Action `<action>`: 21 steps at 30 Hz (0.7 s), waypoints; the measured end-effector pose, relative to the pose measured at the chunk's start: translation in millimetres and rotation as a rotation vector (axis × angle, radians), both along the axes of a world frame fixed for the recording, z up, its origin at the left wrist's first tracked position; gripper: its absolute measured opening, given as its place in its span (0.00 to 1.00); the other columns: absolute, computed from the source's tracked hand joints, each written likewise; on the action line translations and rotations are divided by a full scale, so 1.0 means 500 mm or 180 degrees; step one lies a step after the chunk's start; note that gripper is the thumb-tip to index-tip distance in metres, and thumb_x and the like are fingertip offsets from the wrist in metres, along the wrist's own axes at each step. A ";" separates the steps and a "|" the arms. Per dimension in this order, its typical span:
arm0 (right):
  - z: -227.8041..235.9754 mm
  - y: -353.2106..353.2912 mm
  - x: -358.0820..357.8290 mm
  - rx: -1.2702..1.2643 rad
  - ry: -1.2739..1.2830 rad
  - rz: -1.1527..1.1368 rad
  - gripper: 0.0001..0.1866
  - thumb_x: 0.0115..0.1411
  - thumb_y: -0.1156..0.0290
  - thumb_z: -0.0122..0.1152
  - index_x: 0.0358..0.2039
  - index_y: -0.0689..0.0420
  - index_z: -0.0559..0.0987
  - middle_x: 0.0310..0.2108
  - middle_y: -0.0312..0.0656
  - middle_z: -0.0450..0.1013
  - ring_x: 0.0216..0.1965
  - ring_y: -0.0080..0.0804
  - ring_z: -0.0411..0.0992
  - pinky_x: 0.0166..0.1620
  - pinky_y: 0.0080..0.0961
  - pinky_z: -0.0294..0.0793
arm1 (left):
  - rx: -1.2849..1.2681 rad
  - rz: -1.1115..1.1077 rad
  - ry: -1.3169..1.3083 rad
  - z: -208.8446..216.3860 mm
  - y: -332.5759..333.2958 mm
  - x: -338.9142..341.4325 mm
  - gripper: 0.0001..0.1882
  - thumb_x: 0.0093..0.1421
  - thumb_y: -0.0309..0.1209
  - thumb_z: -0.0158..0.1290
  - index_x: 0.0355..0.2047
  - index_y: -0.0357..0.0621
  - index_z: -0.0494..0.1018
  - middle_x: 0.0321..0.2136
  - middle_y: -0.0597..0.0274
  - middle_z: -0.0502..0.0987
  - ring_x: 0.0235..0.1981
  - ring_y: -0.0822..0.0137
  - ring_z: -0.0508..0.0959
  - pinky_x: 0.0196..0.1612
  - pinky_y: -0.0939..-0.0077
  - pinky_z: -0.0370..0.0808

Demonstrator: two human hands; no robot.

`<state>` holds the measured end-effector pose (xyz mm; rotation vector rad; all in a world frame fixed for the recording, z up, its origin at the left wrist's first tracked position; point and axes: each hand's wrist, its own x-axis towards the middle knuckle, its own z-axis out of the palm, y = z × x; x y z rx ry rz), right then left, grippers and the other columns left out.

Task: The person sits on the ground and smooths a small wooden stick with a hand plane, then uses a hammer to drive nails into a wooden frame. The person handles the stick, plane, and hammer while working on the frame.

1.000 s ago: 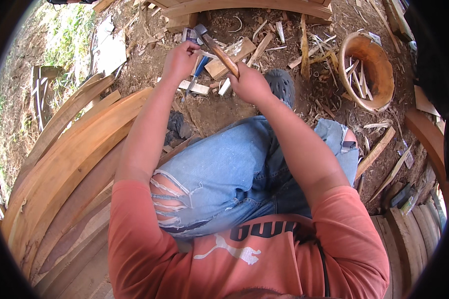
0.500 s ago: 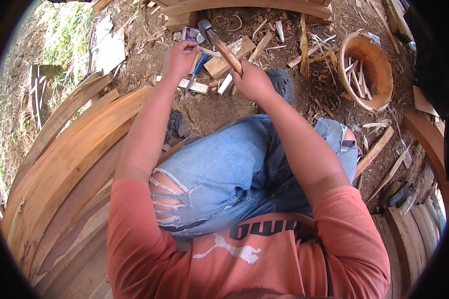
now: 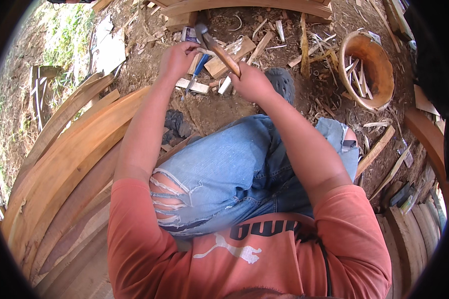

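My right hand (image 3: 251,82) is closed round the wooden handle of a hammer (image 3: 225,58). The hammer's dark metal head points away from me, near the fingers of my left hand (image 3: 177,60). Those left fingers pinch a thin pale strip of wood (image 3: 206,51), which meets the hammer at its handle just below the head. Under the hands, a flat wooden block (image 3: 239,48) lies on the dirt. Beside it is a blue-handled tool (image 3: 201,65) with a metal blade, its tip by a short pale wood piece (image 3: 197,86).
Long curved planks (image 3: 80,134) are stacked to my left. A round tan tub (image 3: 381,89) with several wood strips stands at the right. A wooden frame (image 3: 249,5) is at the far edge. Shavings and offcuts litter the dirt round my shoe (image 3: 280,82).
The hammer has shifted slightly left and toward me, its head lower in view. My left hand has moved a little left, with the wood strip still pinched in it.
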<state>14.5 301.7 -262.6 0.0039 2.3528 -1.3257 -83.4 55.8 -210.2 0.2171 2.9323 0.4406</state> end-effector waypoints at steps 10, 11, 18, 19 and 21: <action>0.017 0.007 0.008 0.0136 0.0072 0.0103 0.19 0.71 0.58 0.60 0.51 0.61 0.80 0.44 0.59 0.83 0.48 0.60 0.82 0.53 0.54 0.80 | -0.0272 -0.0467 0.0357 0.005 0.003 -0.005 0.10 0.67 0.35 0.66 0.48 0.52 0.88 0.40 0.52 0.89 0.41 0.50 0.88 0.46 0.58 0.84; 0.000 0.003 0.016 0.0143 0.0019 0.0100 0.19 0.71 0.58 0.61 0.50 0.61 0.79 0.43 0.59 0.83 0.47 0.61 0.82 0.52 0.55 0.79 | -0.0264 -0.0397 0.0197 0.007 0.004 0.002 0.11 0.68 0.35 0.66 0.49 0.52 0.88 0.41 0.53 0.89 0.42 0.53 0.89 0.47 0.60 0.84; -0.096 0.015 0.005 0.0268 -0.0015 -0.0153 0.20 0.71 0.57 0.61 0.51 0.62 0.79 0.43 0.61 0.83 0.48 0.62 0.82 0.52 0.53 0.80 | -0.0116 -0.0265 -0.0065 0.020 0.016 0.003 0.13 0.70 0.35 0.64 0.53 0.54 0.87 0.43 0.56 0.90 0.44 0.59 0.90 0.50 0.64 0.85; -0.072 0.012 0.001 0.0167 0.0057 -0.0195 0.20 0.71 0.57 0.61 0.52 0.61 0.79 0.43 0.61 0.83 0.48 0.62 0.82 0.53 0.53 0.80 | -0.0065 -0.0269 -0.0042 0.016 0.015 0.000 0.13 0.70 0.35 0.64 0.53 0.54 0.87 0.43 0.57 0.90 0.44 0.59 0.90 0.50 0.64 0.85; -0.032 0.002 -0.008 -0.0047 0.0221 -0.0313 0.19 0.70 0.58 0.59 0.53 0.60 0.80 0.44 0.59 0.84 0.48 0.61 0.82 0.55 0.54 0.80 | -0.0074 -0.0284 -0.0026 0.012 0.015 -0.004 0.14 0.70 0.35 0.64 0.54 0.53 0.87 0.44 0.57 0.90 0.45 0.60 0.90 0.50 0.65 0.85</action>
